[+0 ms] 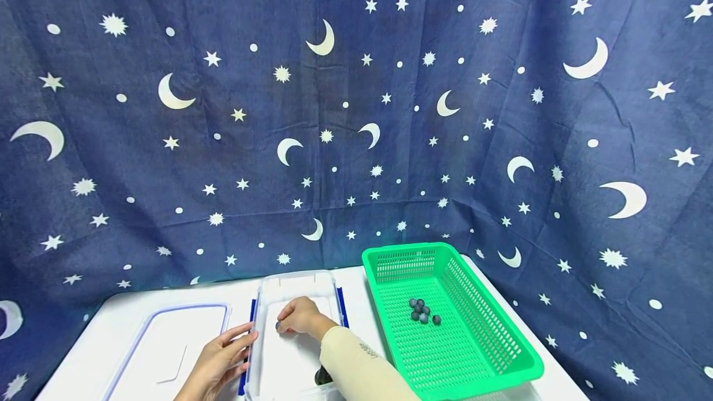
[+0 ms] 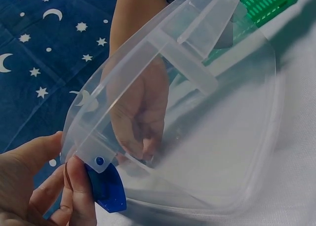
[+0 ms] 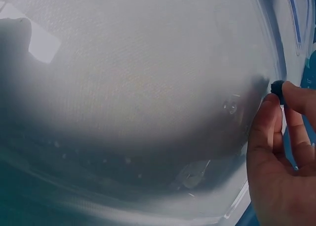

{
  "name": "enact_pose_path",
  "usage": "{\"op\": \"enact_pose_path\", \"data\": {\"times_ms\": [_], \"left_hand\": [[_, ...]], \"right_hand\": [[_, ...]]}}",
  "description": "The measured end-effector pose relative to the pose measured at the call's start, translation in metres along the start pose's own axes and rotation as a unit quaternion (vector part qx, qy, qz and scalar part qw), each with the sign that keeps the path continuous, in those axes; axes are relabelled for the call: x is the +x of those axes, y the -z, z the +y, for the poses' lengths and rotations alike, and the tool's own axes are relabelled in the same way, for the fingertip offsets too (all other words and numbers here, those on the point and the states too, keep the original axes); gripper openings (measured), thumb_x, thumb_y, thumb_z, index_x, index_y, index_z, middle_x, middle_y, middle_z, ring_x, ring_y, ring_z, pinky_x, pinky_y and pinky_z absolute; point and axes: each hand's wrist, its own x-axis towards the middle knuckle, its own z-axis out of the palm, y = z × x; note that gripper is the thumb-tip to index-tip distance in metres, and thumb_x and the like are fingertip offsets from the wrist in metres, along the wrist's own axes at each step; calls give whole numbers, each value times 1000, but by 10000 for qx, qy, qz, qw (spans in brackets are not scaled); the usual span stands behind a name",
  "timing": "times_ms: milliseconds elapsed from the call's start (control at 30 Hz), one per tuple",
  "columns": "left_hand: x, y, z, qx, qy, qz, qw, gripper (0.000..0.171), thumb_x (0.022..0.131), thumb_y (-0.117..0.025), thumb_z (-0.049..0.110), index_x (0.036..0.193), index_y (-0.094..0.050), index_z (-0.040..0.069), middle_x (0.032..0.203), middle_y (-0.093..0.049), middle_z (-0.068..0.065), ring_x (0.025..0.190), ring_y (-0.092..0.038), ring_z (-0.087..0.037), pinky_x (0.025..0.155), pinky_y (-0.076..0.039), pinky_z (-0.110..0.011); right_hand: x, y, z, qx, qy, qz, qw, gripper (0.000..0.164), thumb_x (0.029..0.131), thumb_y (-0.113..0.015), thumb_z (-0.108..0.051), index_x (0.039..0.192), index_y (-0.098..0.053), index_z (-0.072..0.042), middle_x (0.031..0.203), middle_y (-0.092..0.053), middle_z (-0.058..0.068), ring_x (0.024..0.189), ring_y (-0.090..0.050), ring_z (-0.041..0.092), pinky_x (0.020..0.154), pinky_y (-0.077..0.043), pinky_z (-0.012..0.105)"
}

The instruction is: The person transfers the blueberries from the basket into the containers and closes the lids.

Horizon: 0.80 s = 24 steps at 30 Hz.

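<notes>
My right hand (image 1: 301,315) is over the inside of a clear plastic storage box (image 1: 298,280) and pinches a blueberry (image 3: 277,89) between thumb and fingertips. In the head view the berry shows as a small dark dot at the fingertips. My left hand (image 1: 218,361) holds the box's left wall. The left wrist view has its thumb and fingers at the rim, beside a blue latch (image 2: 108,189). Through the clear wall in that view, the right hand shows with its fingers pointing down.
To the right stands a green plastic basket (image 1: 473,345) with several blueberries (image 1: 424,319) on its slotted floor. A clear lid (image 1: 167,327) with a blue seal lies on the white table (image 1: 355,286) at left. Behind hangs a blue curtain (image 1: 345,67) with moons and stars.
</notes>
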Motion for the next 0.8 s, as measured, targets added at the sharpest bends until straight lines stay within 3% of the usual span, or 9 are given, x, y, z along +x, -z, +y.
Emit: {"op": "enact_pose_path", "data": {"times_ms": [167, 333, 433, 567, 800], "left_hand": [[0, -1, 1, 96, 48, 14, 9999, 64, 88, -75, 31, 138, -52, -3, 99, -68, -4, 86, -66, -15, 69, -62, -30], [0, 0, 2, 161, 89, 59, 9998, 68, 86, -76, 34, 138, -52, -2, 97, -69, -2, 85, -66, -14, 68, -61, -29], [0, 2, 3, 195, 101, 58, 9997, 68, 87, -75, 34, 139, -51, -2, 99, -69, -1, 86, -65, -14, 68, -61, -28], [-1, 2, 3, 195, 93, 28, 9998, 68, 87, -75, 34, 139, -50, -2, 101, -69, 0, 88, -66, -15, 70, -61, -28], [0, 1, 2, 151, 81, -19, 9999, 67, 87, -75, 34, 139, -51, -1, 97, -68, 3, 86, -64, -13, 69, -61, -27]], "right_hand": [[4, 8, -3, -140, 56, -112, 9998, 15, 70, -80, 9, 74, -71, -2, 58, -58, -5, 50, -51, 4, 49, -50, 16], [7, 38, -32, -215, 331, -325, 9987, 13, 74, -78, 6, 84, -72, 2, 65, -65, 0, 54, -54, 5, 54, -52, 17], [12, 68, -51, -179, 528, -424, 9975, 15, 78, -77, 5, 92, -72, 6, 76, -71, 8, 61, -59, 8, 60, -57, 21], [19, 115, -59, -191, 672, -350, 9969, 15, 83, -74, 2, 98, -71, 5, 88, -72, 13, 72, -67, 17, 70, -60, 27], [11, 202, -38, -643, 1051, -96, 9923, 18, 91, -67, -4, 108, -69, 1, 97, -70, 12, 90, -67, 31, 80, -59, 36]]}}
